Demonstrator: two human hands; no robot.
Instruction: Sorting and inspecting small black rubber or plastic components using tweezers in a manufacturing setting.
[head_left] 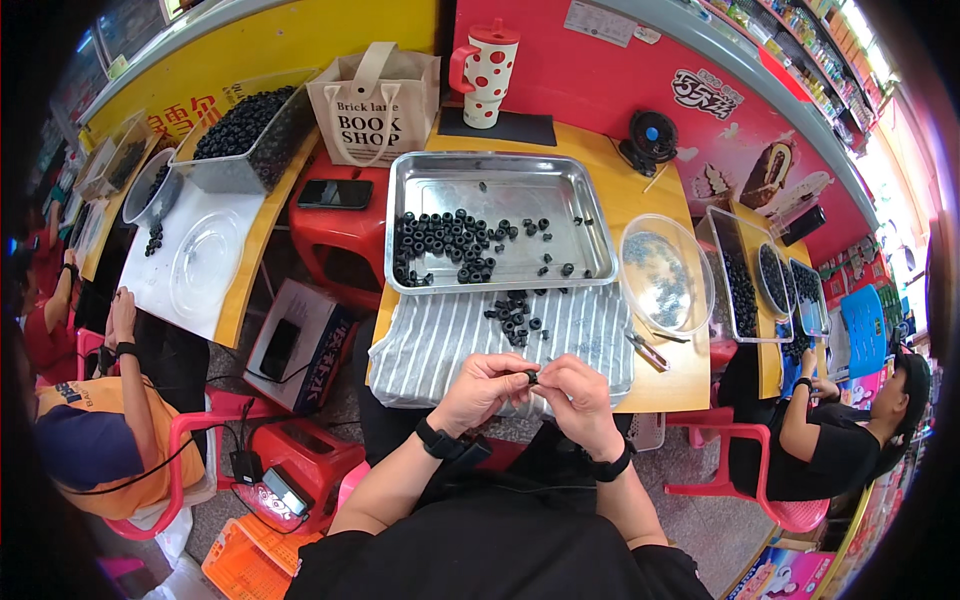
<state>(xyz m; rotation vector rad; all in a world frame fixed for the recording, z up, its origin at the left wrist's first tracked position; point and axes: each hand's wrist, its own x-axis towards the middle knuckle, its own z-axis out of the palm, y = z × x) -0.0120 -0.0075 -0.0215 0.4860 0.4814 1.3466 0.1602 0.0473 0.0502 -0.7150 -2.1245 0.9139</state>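
Note:
Both hands meet over the near edge of a striped grey cloth [430, 340]. Between the fingertips of my left hand [478, 388] and my right hand [578, 392] is a small black ring-shaped part [531, 377], partly hidden by the fingers. Each hand is closed in a pinch on it. Just beyond lies a loose pile of the same black parts [514, 318] on the cloth. A shallow metal tray [500, 272] behind the pile holds many more, mostly heaped at its left side.
Right of the tray stands a round clear plastic tub [668, 275], with small pliers [648, 352] in front. A black fan [650, 140], a spotted tumbler [490, 75] and a canvas bag [375, 105] stand farther back. Co-workers sit at tables left and right.

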